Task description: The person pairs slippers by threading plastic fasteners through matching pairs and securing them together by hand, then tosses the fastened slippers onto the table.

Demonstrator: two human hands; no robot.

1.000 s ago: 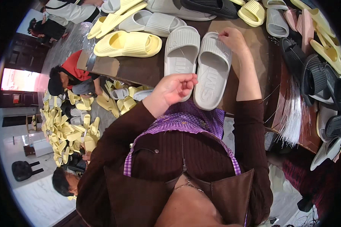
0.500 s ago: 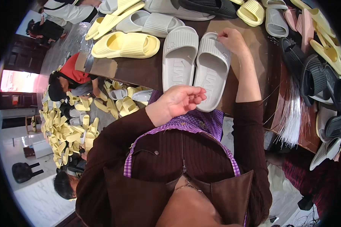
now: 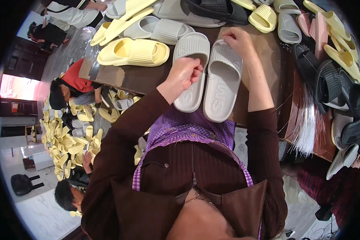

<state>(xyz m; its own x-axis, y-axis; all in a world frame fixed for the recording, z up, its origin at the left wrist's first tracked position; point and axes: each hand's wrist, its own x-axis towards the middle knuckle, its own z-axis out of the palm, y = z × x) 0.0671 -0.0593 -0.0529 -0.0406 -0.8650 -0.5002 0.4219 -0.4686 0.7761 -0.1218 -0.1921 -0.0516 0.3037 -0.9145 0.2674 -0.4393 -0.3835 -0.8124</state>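
Note:
Two light grey slide sandals lie side by side on the brown table before me, toes pointing away. Over the opening of the left grey slide (image 3: 189,100) is my left hand (image 3: 183,75), fingers curled closed just below the strap. My right hand (image 3: 238,43) is closed in a pinch at the toe end of the right grey slide (image 3: 222,90), beside its ribbed strap. Whatever either hand pinches is too small to make out. Raised lettering marks both footbeds.
A yellow slide pair (image 3: 134,53) and more grey and black slides line the table's far side. Thin white strands (image 3: 305,124) hang at the right edge, near black slides (image 3: 328,82). A person in red (image 3: 77,75) bends beside a heap of yellow slides (image 3: 68,140) at left.
My left hand has moved up and left from the right slide's heel to the left slide's opening, its fingers curling closed. My right hand has shifted slightly left at the toe.

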